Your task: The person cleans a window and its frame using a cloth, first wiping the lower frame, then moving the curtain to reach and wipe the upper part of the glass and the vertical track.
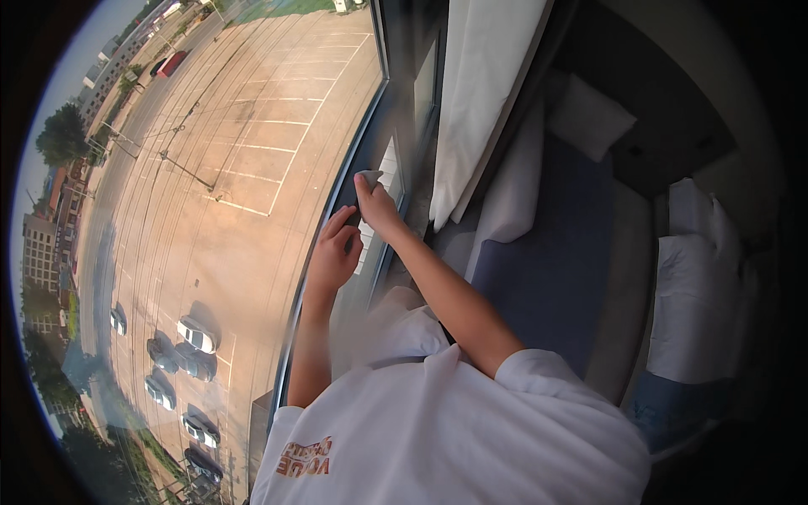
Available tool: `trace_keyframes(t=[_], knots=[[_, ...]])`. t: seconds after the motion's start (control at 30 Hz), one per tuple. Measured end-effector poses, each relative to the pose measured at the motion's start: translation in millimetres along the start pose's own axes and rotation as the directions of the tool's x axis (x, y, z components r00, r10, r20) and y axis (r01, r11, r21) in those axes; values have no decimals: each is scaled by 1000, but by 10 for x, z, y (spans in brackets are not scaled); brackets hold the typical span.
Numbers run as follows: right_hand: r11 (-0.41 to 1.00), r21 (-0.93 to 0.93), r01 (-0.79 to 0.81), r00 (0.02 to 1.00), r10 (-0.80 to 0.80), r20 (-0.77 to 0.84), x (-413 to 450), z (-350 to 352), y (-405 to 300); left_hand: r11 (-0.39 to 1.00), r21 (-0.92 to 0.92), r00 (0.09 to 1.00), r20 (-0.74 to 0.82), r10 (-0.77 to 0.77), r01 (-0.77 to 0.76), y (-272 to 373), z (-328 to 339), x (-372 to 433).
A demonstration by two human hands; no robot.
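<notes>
My right hand grips a small grey piece, apparently folded cloth, its pointed end sticking out past the thumb. Just nearer to me, my left hand is raised with bent, parted fingers and nothing visible in it. Its fingertips are beside the dark window frame; whether they touch it cannot be told. Both hands are by the lower part of the window, with the large glass pane on my left.
A white curtain hangs at the frame's right. Behind it are a bed with a blue-grey cover, a white pillow and more white bedding. Outside, far below, lies a parking lot with several cars.
</notes>
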State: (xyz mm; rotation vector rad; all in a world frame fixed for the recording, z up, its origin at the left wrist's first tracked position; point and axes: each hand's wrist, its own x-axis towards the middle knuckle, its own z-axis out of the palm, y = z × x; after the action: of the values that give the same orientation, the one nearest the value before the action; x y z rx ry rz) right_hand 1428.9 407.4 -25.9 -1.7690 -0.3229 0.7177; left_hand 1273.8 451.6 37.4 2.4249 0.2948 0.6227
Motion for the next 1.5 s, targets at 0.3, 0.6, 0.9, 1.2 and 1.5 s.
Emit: trace_keyframes(t=[0.3,0.6,0.9,1.2,1.5], knots=[[791,554,-261,956,292,33,-219,-545,22,1000,3,1000,-16,18,-18,-7,0,7],[977,23,213,948,-201,-245,8,-603,-632,999,-27,999,-28,33,-34,17,-29,8],[610,-551,569,753,-656,52,-266,-345,-383,997,-34,997,-23,67,-68,7,-63,13],[504,-662,555,694,-719,34,412,-718,-460,997,-62,999,-20,48,-50,7,-43,10],[667,-322,671,737,-646,198,-341,-411,-102,995,-63,997,-28,71,-72,-47,-81,20]])
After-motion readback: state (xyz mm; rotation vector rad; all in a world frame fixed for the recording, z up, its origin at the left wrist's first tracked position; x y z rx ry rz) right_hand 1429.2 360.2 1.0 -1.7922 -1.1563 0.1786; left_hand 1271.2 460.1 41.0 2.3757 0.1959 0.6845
